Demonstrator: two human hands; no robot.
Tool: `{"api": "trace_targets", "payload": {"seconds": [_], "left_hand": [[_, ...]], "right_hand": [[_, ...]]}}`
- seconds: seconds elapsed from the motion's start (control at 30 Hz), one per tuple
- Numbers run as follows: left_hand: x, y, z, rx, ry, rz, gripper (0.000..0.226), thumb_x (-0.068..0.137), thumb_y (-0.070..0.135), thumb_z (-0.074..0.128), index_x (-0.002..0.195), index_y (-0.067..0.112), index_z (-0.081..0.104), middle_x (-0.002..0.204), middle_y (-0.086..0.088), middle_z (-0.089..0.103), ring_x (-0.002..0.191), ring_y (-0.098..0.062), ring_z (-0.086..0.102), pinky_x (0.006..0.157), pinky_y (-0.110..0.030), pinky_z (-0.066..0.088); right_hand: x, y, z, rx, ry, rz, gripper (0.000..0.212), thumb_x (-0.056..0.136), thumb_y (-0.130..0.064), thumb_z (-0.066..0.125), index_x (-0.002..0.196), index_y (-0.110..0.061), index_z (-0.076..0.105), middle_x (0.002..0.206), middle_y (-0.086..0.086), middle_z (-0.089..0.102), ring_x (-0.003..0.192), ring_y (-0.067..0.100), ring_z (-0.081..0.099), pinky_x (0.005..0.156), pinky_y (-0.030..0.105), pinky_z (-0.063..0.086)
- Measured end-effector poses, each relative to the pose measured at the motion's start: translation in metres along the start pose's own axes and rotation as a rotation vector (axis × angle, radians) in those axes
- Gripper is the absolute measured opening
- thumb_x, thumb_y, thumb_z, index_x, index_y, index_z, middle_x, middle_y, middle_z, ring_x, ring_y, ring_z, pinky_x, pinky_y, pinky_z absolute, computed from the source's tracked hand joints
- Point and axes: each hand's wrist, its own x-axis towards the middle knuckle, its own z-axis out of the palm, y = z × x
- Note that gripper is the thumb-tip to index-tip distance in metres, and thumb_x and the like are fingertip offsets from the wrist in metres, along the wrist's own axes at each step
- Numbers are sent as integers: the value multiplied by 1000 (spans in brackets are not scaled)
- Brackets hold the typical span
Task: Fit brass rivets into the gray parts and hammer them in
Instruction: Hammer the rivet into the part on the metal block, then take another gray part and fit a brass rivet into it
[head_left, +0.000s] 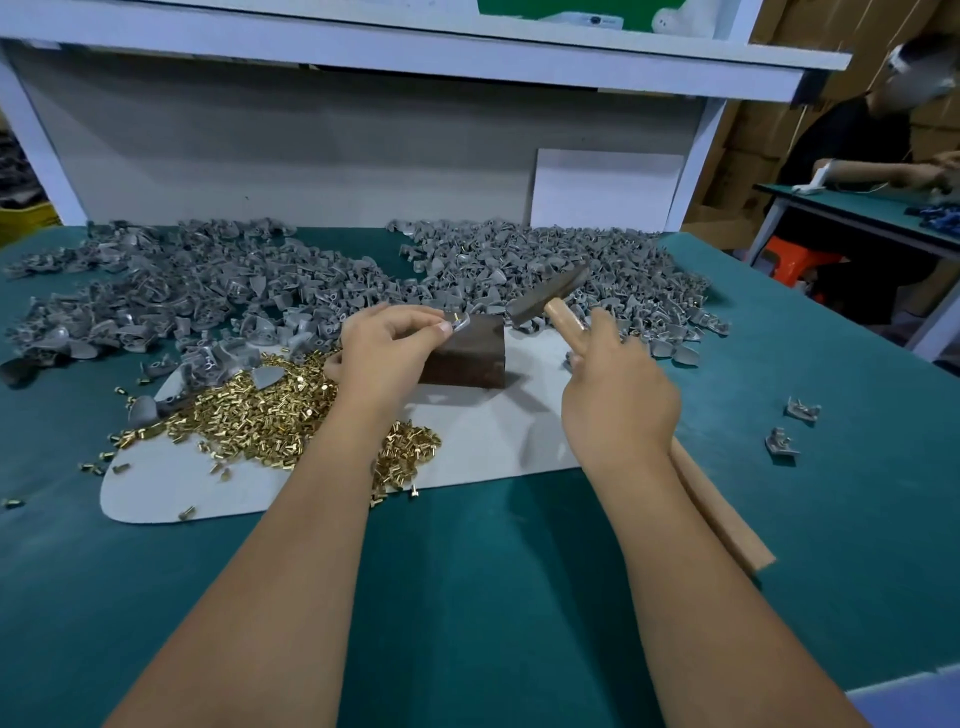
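My left hand (384, 348) pinches a small gray part (460, 323) with a brass rivet standing up out of it, held on the top left corner of a dark metal block (467, 353). My right hand (618, 395) grips the wooden handle of a hammer (550, 293), whose dark head hangs tilted just right of and above the block. A heap of loose brass rivets (270, 410) lies on the white sheet (483, 441) under my left forearm. Piles of gray parts (519, 265) cover the back of the table.
Two gray parts (802, 410) lie apart on the green mat at the right. A white shelf frame (415, 57) stands behind the table. Another person (852, 140) works at a second table at the far right, beside an orange stool (795, 260).
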Motion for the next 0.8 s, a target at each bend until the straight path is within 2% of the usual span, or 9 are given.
{"api": "trace_targets", "payload": {"seconds": [0.1, 0.2, 0.3, 0.4, 0.47, 0.53, 0.6, 0.67, 0.8], "left_hand": [[-1, 1, -1, -5, -17, 23, 7, 85, 24, 73, 81, 29, 77, 110, 15, 70, 128, -23, 48, 112, -53, 30], [-3, 2, -1, 7, -30, 39, 7, 85, 26, 73, 81, 31, 76, 112, 15, 69, 128, -23, 49, 112, -55, 30], [-3, 3, -1, 16, -32, 55, 9, 86, 26, 73, 82, 34, 75, 112, 15, 69, 129, -22, 48, 112, -55, 30], [-3, 3, -1, 31, -25, 71, 11, 86, 28, 74, 81, 38, 74, 115, 14, 68, 129, -22, 49, 112, -55, 30], [-4, 4, -2, 33, -32, 87, 10, 85, 29, 74, 82, 39, 74, 117, 11, 68, 129, -22, 50, 112, -55, 32], [-5, 4, 0, 34, -42, 105, 9, 85, 28, 75, 84, 37, 75, 115, 11, 69, 128, -24, 51, 111, -55, 34], [-6, 4, 0, 39, -49, 121, 7, 85, 26, 75, 87, 33, 76, 112, 11, 70, 128, -25, 50, 111, -54, 35], [-8, 6, 1, 51, -66, 146, 6, 85, 24, 76, 89, 28, 77, 107, 13, 69, 129, -26, 48, 110, -52, 36], [-11, 12, 1, 97, -86, 153, 9, 83, 28, 75, 80, 36, 74, 103, 24, 68, 133, -15, 36, 115, -51, 21]], "right_hand": [[0, 1, 3, 6, -12, -12, 35, 91, -15, 54, 124, -18, 40, 103, 11, 57, 73, 29, 48, 50, 30, 21], [0, 3, 5, -7, -15, -19, 32, 90, -14, 54, 119, -18, 42, 98, 9, 61, 70, 26, 43, 47, 29, 17], [0, 3, 6, -18, -36, -46, 18, 87, -11, 53, 102, -17, 47, 94, 7, 64, 80, 30, 56, 53, 29, 24], [-1, 2, 3, -55, -82, -91, 14, 85, -7, 50, 86, -21, 50, 94, 7, 64, 80, 29, 51, 56, 29, 27], [-2, 0, 2, -98, -73, -124, 16, 90, -11, 48, 93, -19, 62, 102, 9, 60, 91, 29, 47, 62, 31, 29], [-3, -2, 6, -129, 5, -158, 23, 96, -23, 47, 101, -14, 68, 106, 11, 56, 101, 31, 43, 75, 36, 31], [-4, -8, 8, 8, 79, -215, 24, 94, -28, 51, 105, -15, 68, 106, 8, 57, 101, 28, 43, 83, 36, 33], [-6, -18, 8, 280, 70, -273, 27, 93, -29, 54, 115, -17, 64, 105, 5, 61, 101, 25, 46, 87, 36, 37], [-1, -35, 10, 698, -129, -279, 36, 93, -29, 58, 128, -22, 57, 108, -7, 64, 101, 13, 54, 89, 31, 46]]}}
